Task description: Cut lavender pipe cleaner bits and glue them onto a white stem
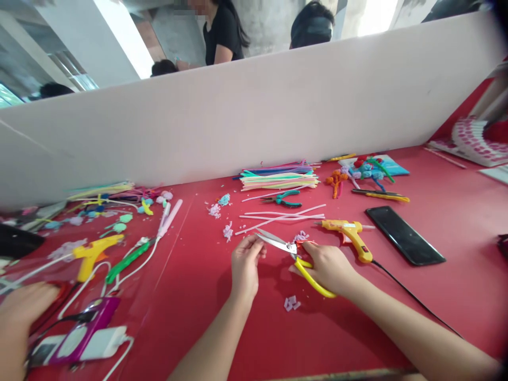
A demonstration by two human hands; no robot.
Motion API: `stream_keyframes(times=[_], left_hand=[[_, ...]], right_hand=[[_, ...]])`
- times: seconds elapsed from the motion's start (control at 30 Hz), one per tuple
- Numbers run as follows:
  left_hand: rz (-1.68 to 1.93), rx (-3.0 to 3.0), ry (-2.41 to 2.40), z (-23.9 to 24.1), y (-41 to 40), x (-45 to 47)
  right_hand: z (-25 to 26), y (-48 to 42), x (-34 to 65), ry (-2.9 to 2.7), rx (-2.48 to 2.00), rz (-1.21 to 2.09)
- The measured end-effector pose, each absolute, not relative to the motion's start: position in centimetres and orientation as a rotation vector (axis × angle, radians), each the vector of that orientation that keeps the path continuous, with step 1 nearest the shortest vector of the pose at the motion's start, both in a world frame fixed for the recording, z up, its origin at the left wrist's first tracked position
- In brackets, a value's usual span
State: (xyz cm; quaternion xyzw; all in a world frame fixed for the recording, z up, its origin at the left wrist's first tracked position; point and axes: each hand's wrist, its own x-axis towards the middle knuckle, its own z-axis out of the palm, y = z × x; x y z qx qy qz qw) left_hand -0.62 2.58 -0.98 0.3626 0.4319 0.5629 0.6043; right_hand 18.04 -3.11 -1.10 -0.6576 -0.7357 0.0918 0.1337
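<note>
1. Two hands meet low over the red tabletop [222, 328]. The right hand [327, 267] has its fingers closed through the loops of the yellow-handled steel scissors [291, 253], whose blades point left and look nearly closed.
2. The left hand [244, 264] has its fingers pinched together right at the blade tips. Whatever sits between them is too small to make out.
3. The scissors look stiff and light enough for one hand. The steel is smooth and sharp at the tip, so the loops seem the safe place to hold.
4. Just below both sets of fingers lie lilac fuzzy snippets [291, 303]. They look soft and nearly weightless, and likely to scatter at a touch.
5. Beyond the fingers lie loose white pipe cleaners [283, 216], then green-handled pliers [283, 198]. Farther off is a bundle of coloured pipe cleaners [280, 179].
6. Right of the right-hand fingers, close by, lies a yellow hot-glue gun [349, 235]. Its black cable [413, 299] runs beside the right forearm and seems the likeliest snag. A black phone [405, 235] lies farther right.
7. Well left of the left-hand fingers are another person's hand [19, 307] and a second yellow glue gun [93, 254]. A white partition board [254, 116] closes off the far side.
</note>
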Motion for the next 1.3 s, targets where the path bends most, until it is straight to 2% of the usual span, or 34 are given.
stream_keyframes(times=[0.77,1.3], left_hand=[[1.327,0.797,0.929,-0.88,2.47,-0.73],[1.302,0.853,0.937,-1.10,2.48,-0.79]], right_hand=[[-1.29,-3.11,18.35,-2.251,-1.890,0.151],[-1.14,-2.95,18.54,-2.120,-1.889,0.361]])
